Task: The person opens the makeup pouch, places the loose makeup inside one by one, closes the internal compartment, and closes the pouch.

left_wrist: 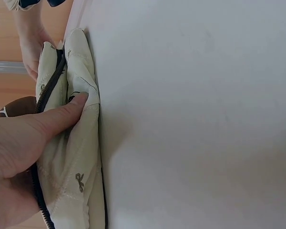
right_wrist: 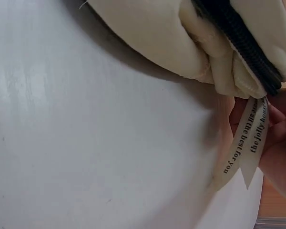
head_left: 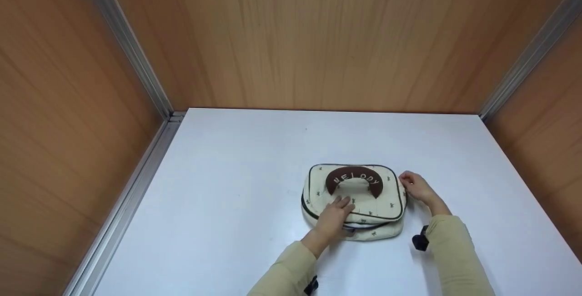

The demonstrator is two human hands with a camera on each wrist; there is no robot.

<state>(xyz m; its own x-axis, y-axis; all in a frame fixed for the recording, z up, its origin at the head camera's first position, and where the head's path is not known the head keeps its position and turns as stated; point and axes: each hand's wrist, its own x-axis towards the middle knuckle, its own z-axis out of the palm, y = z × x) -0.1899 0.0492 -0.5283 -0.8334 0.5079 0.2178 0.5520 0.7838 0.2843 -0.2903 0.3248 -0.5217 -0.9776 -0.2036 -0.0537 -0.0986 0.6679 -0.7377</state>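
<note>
A cream cosmetic bag [head_left: 313, 182] with dark piping, small bow prints and a brown handle [head_left: 338, 172] lettered "MELODY" lies on the table. My left hand [head_left: 331, 220] grips its front edge, fingers over the top. In the left wrist view the left thumb [left_wrist: 64, 117] presses the soft side, below a dark zipper [left_wrist: 50, 88]. At the bag's right side, my right hand [head_left: 418, 189] pinches near the zipper's end. A printed ribbon [right_wrist: 250, 143] hangs there against the right fingers in the right wrist view; the metal slider is hidden.
The white table [head_left: 218, 196] stretches around the bag. Wood-grain panels [head_left: 318, 37] stand behind it and at both sides, joined by metal rails [head_left: 132, 46]. A small black object [head_left: 420, 239] sits by the right sleeve cuff.
</note>
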